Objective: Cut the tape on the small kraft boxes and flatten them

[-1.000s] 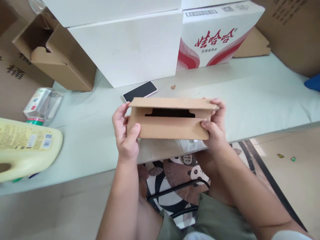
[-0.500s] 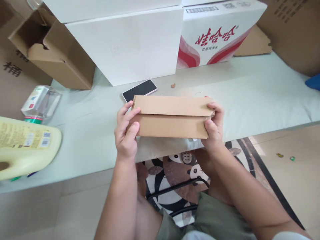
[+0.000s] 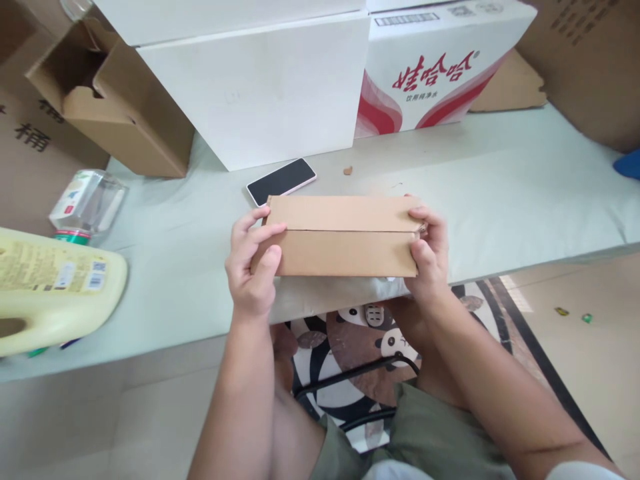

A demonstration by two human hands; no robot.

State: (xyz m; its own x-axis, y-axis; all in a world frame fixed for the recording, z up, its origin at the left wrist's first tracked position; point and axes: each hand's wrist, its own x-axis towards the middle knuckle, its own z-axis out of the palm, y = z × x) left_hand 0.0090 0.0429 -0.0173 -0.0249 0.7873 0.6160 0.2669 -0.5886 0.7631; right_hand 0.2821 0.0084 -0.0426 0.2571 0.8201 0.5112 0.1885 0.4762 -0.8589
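A small brown cardboard box (image 3: 345, 253) is held between my two hands near the front edge of the cloth-covered table. Two flaps meet along a seam across its upward face. My left hand (image 3: 254, 267) grips the left end, thumb on the near flap and index finger lying by the seam. At the right end my right hand (image 3: 430, 253) is closed, its thumb on the near flap and fingers at the far flap's corner. Just beyond the box lies a smartphone (image 3: 283, 181) with a dark screen. The inside of the box is hidden.
Behind stand a white box (image 3: 260, 93) and a red-and-white carton (image 3: 425, 80). An open brown box (image 3: 135, 120), a clear bottle (image 3: 87, 203) and a pale yellow jug (image 3: 60, 287) are on the left. A blue object (image 3: 627, 165) shows at the right edge.
The seam between the two flaps has narrowed as the far flap came down level. My left index finger has shifted slightly right along the seam.
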